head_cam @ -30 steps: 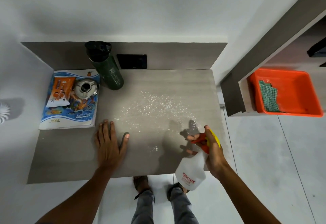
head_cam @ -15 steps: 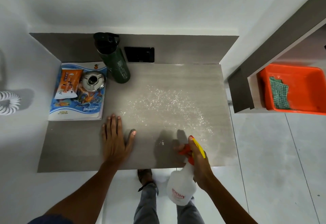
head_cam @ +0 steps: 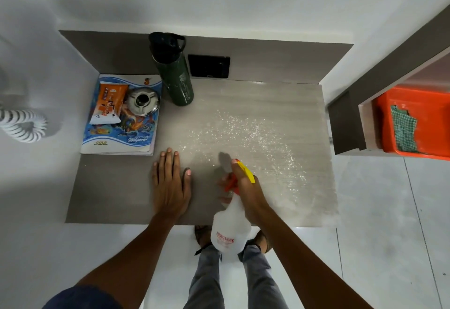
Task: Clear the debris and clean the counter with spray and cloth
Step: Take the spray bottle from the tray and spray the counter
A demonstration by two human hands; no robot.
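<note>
**Technician A:** State the hand status.

**Technician B:** The right hand [head_cam: 246, 187] is closed around the neck of the spray bottle [head_cam: 230, 233], fingers at the red trigger; the nozzle points across the counter [head_cam: 109, 194]. The bottle hangs over the near edge. The left hand [head_cam: 170, 184] lies open and flat on the counter, gripping nothing. A film of droplets [head_cam: 243, 133] covers the centre and right of the surface. The cloth [head_cam: 403, 129] sits in the orange tub [head_cam: 433, 118], on a shelf well apart to the right.

**Technician A:** Identify the hazards.

**Technician B:** Overspray is the probable fault. The notebook [head_cam: 119, 135], with a sachet [head_cam: 108, 106] and a metal dish [head_cam: 143, 101] on it, lies just beside the wetted zone; a nozzle swung left would likely soak the paper. The green flask [head_cam: 179, 77] and the wall socket [head_cam: 209, 66] behind it are also exposed. Liquid near the right edge may run onto the floor if wiping is delayed.

**Technician A:** Report changes from the previous frames.

**Technician B:** The right hand has moved left, toward the flat hand. The left hand has remained planted. The droplet film looks broader.
</note>
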